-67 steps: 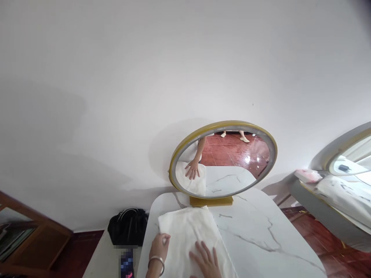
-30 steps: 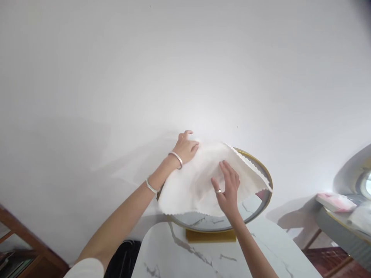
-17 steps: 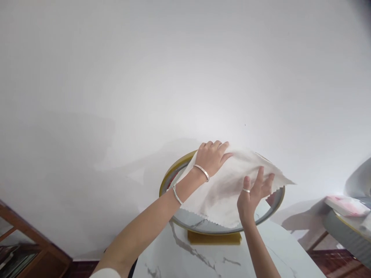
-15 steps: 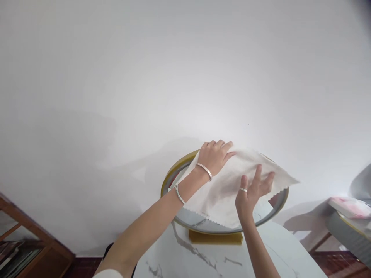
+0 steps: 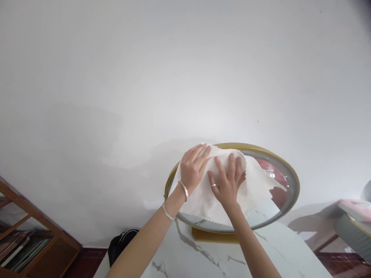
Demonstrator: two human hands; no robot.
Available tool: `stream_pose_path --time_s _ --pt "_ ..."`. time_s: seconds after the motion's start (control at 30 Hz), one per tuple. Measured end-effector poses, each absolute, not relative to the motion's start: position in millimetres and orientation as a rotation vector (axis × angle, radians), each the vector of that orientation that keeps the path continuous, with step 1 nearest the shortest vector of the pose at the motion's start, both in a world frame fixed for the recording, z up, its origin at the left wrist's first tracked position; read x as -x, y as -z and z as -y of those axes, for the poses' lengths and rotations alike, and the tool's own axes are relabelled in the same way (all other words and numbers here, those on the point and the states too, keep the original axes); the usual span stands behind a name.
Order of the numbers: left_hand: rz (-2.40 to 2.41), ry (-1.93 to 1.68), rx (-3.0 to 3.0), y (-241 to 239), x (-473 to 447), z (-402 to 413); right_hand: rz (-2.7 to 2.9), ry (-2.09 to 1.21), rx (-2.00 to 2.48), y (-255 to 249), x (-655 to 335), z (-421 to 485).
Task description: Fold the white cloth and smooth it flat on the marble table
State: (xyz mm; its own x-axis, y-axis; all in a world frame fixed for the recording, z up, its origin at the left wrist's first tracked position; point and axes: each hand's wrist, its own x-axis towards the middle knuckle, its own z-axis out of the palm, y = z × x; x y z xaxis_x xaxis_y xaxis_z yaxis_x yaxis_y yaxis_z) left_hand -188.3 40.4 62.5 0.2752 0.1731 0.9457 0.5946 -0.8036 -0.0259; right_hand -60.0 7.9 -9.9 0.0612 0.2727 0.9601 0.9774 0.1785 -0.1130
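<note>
A white cloth (image 5: pixel 214 208) with a zigzag-cut edge lies against the glass of an oval-looking mirror (image 5: pixel 282 193) with a gold rim. My left hand (image 5: pixel 193 166) rests on the cloth's upper left part, fingers stretched toward the mirror's top edge. My right hand (image 5: pixel 227 179), wearing a ring, presses flat on the middle of the cloth with its fingers spread. To the right of the cloth the glass reflects more white cloth and something reddish. The mirror stands on a gold base (image 5: pixel 214 234).
Under the mirror is a white marble-patterned table (image 5: pixel 199 258). A wooden shelf (image 5: pixel 43 243) with books or folders stands at left, a black bag (image 5: pixel 120 243) beside the table. At right, a pink-and-white packet (image 5: pixel 356 208) lies on a grey piece of furniture. A white wall rises behind.
My right hand has moved left and now lies flat on the cloth. My left hand has shifted slightly left. The cloth's right part has come leftward, uncovering the mirror's right side.
</note>
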Motion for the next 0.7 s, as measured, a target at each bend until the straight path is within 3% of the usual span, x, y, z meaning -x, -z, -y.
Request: stream_pose_path --time_s 0.33,0.57,0.7 --pt "0.600 1.000 2.331 -103 68 -37 0.944 0.574 1.507 44 2 6" --pt "1.031 1.691 2.348 -111 156 -54 1.261 0.805 1.387 20 29 4" --pt "1.436 2.105 2.254 -66 229 -55 1.568 0.854 1.264 3 62 -9"
